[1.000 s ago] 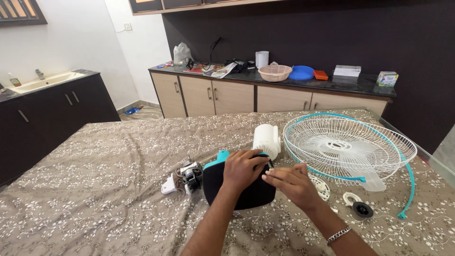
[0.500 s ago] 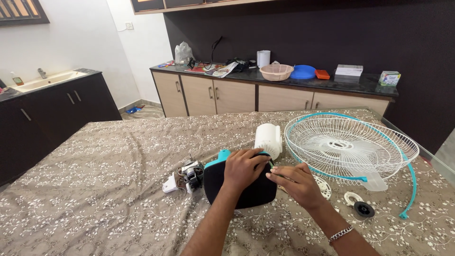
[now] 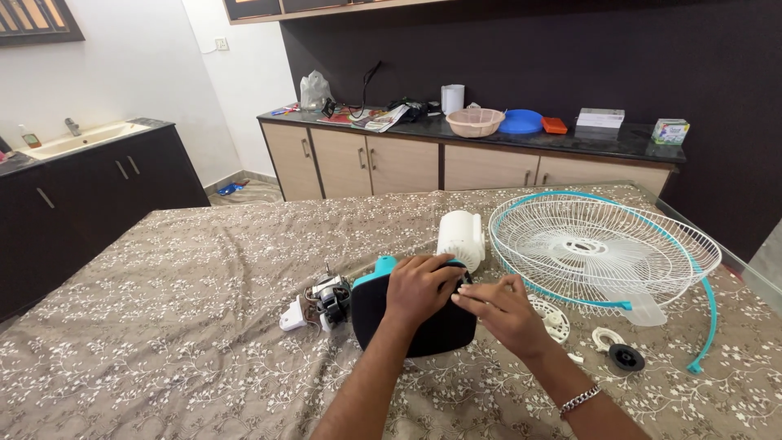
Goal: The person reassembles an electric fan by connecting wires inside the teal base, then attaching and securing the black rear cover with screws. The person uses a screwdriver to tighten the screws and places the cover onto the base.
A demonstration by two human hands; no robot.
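We see both hands on the black fan base (image 3: 415, 326), which lies flat on the patterned tablecloth (image 3: 179, 285) near the table's middle, its teal neck piece (image 3: 376, 271) pointing away from us. Left hand (image 3: 417, 287) rests palm-down across the top of the base, fingers curled over its far edge. Right hand (image 3: 497, 308) is just beside it at the base's right edge, fingertips pinched together. We cannot tell if it is holding anything; whatever sits between the fingers is too small to make out. One bracelet (image 3: 581, 400) on the right wrist.

Surroundings, counted:
- One exposed motor (image 3: 322, 303) with a white plug-like end, touching the base's left side.
- One white motor cover (image 3: 461, 237), upright, just behind the hands.
- One white wire guard with teal rim (image 3: 604, 251) to the right, a translucent blade showing through it.
- One loose teal ring arc (image 3: 707, 318) curving round the guard's right side.
- Three small round parts right of the right hand: one white disc (image 3: 554, 320), partly hidden by the hand, one white ring (image 3: 604, 337), one black cap (image 3: 626, 358).

Back counter (image 3: 570, 147): one pink basket (image 3: 475, 123), one blue plate (image 3: 521, 123), one white cup (image 3: 453, 99), plus papers and boxes. A sink (image 3: 73, 140) sits on the dark cabinet at left.
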